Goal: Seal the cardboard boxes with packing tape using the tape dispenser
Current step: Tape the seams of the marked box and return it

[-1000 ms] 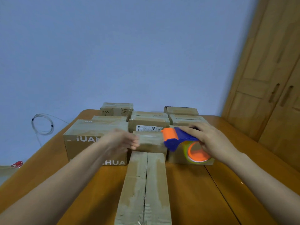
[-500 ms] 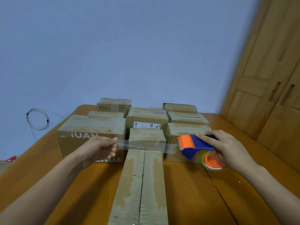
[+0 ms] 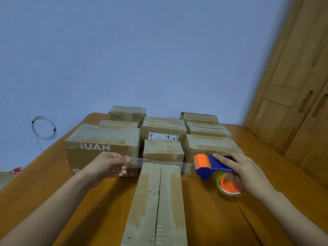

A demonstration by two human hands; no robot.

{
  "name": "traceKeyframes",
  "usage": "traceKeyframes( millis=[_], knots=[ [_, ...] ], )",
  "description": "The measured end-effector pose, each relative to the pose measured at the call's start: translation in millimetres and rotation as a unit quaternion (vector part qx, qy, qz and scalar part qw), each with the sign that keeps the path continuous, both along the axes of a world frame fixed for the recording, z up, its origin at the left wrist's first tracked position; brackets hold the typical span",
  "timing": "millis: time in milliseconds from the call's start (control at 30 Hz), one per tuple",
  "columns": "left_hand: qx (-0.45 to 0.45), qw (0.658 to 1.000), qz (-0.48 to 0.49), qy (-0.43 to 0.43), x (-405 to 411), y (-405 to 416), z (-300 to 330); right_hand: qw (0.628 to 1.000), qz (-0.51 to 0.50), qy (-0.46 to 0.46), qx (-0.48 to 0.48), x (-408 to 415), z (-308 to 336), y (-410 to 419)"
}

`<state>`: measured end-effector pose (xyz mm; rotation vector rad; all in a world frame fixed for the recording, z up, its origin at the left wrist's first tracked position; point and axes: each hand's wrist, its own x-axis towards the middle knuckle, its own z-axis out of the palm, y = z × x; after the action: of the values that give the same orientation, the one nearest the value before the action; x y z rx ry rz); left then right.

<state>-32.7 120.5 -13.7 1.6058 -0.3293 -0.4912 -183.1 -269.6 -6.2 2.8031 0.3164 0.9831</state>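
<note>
Now left hand (image 3: 108,166) fingers pinch end of clear packing tape strip (image 3: 159,162), stretched over long brown cardboard box (image 3: 158,201); right hand (image 3: 245,174) fingers grip blue-orange plastic tape dispenser (image 3: 211,166).

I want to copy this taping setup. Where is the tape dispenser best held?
Grip the tape dispenser from above by its blue body behind the orange head, as the right hand does: that leaves the tape free.
</note>
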Motion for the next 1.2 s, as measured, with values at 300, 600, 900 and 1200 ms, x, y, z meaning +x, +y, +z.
traceKeyframes(
  millis=[300,600,900,1200],
  knots=[
    [-0.033,0.995,-0.006,0.096,-22.6,-26.0,-47.5,0.992,0.001,0.036,0.118,-6.7,-77.2,38.9],
    [0.176,0.984,0.014,-0.013,-31.9,-33.7,-61.1,0.996,-0.023,0.033,0.084,-5.2,-74.6,48.4],
    [0.101,0.964,0.160,-0.185,-42.1,-28.4,-22.5,0.994,-0.050,0.057,0.083,-6.5,-63.9,54.0],
    [0.293,0.929,-0.026,-0.226,-75.3,-64.7,39.6,0.988,-0.094,0.075,0.092,-20.0,-57.1,69.6]
  ],
)
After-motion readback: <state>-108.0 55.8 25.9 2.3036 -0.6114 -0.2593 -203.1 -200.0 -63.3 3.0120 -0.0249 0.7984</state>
